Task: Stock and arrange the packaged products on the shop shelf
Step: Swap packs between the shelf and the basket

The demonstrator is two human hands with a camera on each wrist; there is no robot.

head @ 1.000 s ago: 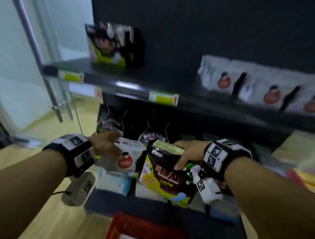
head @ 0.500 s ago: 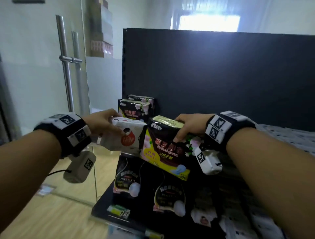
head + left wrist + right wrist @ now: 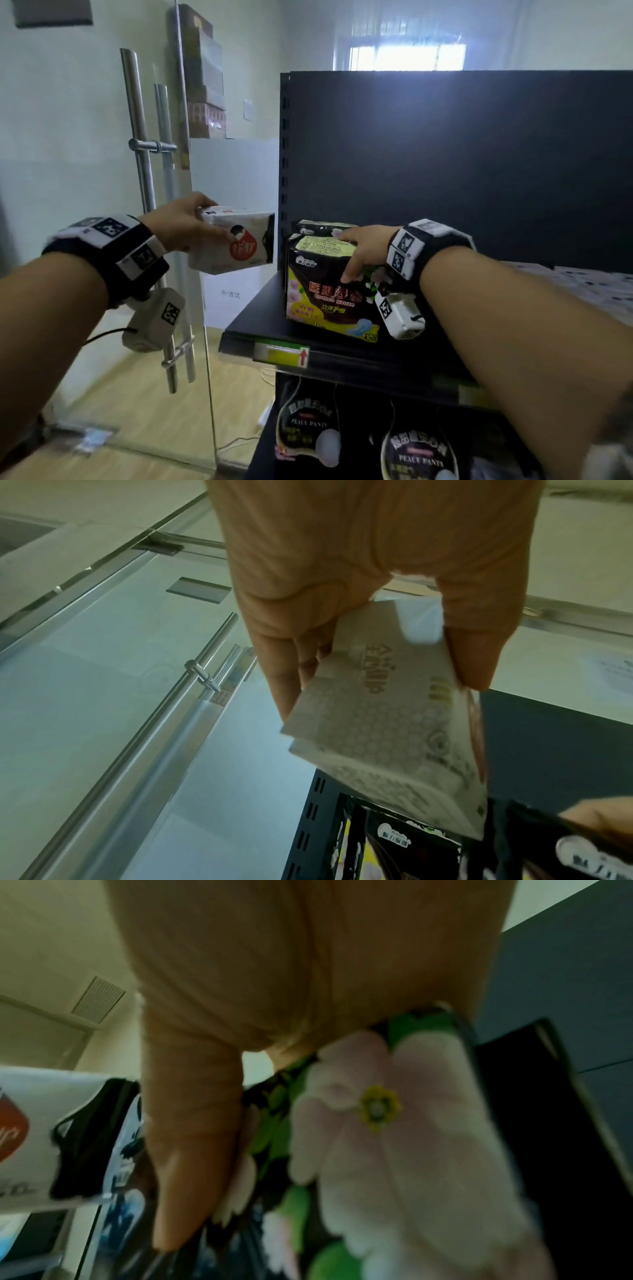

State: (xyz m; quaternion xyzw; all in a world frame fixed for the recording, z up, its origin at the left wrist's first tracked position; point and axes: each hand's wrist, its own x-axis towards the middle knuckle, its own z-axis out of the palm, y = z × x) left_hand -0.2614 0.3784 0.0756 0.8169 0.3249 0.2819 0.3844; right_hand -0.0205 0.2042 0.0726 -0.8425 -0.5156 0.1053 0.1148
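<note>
My left hand (image 3: 185, 224) grips a white pack with a red badge (image 3: 236, 245) in the air, left of the shelf's upright. In the left wrist view the thumb and fingers (image 3: 291, 669) pinch that white pack (image 3: 387, 723). My right hand (image 3: 359, 250) holds a black pack with flowers and a yellow base (image 3: 325, 294), which stands on the top shelf (image 3: 253, 318) at its left end. The thumb lies on its front, the fingers over its top. In the right wrist view the black pack (image 3: 377, 1123) fills the frame under my palm. Another black pack (image 3: 318, 228) stands behind it.
A dark back panel (image 3: 445, 164) rises behind the shelf. White packs (image 3: 589, 291) lie along the shelf to the right. Black hanging packs (image 3: 308, 435) fill the level below. A glass door with steel handles (image 3: 144, 171) stands at left.
Both hands rose from the lower level to the top shelf. The black pack now stands on the shelf board; the white pack moved up and left, held clear of the shelf.
</note>
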